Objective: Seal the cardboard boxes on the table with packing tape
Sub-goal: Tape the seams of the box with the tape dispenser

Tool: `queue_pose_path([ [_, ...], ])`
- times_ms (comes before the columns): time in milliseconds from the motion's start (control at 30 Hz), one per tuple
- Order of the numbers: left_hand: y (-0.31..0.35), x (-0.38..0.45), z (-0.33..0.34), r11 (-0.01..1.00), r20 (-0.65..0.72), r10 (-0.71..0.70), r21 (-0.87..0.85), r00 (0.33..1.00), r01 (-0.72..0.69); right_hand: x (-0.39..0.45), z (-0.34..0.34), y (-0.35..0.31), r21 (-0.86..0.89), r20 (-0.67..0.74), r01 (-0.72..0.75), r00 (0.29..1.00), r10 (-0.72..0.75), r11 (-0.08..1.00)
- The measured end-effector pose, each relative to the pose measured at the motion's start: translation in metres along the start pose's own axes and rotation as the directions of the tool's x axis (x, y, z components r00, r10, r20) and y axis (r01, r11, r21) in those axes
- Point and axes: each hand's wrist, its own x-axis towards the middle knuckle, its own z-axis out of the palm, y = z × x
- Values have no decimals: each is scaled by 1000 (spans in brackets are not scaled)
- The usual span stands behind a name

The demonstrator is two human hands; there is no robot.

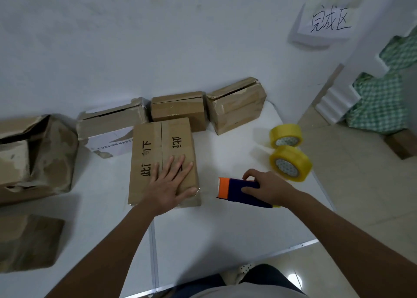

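Box (162, 160) under left hand (169, 184), flaps closed.

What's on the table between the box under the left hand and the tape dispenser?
Nothing: in the head view, only bare white table separates the box from the dispenser.

"完成区" is handwritten on a white paper sign (326, 21) on the wall. "此面向下" appears printed on the flat cardboard box (161, 153), partly covered. Small print on a white box (110, 143) cannot be read.
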Motion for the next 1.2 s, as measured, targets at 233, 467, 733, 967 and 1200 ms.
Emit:
queue_pose_path([
  [233,6,-2,4,998,-40,-50,-33,998,49,16,40,-36,-70,-216,-17,976,2,997],
  [467,16,2,6,983,-27,-178,-46,984,176,39,43,-50,-126,-284,-99,957,60,987],
  [733,14,-2,3,982,13,-141,-123,990,142,61,21,-8,-32,-357,-323,888,290,946],
  [967,5,-1,-9,923,86,-110,-360,990,134,70,72,-27,-8,-281,-299,916,285,954],
  [1200,2,0,-14,856,110,-114,-493,987,154,51,81,-74,551,-57,139,990,-129,823],
])
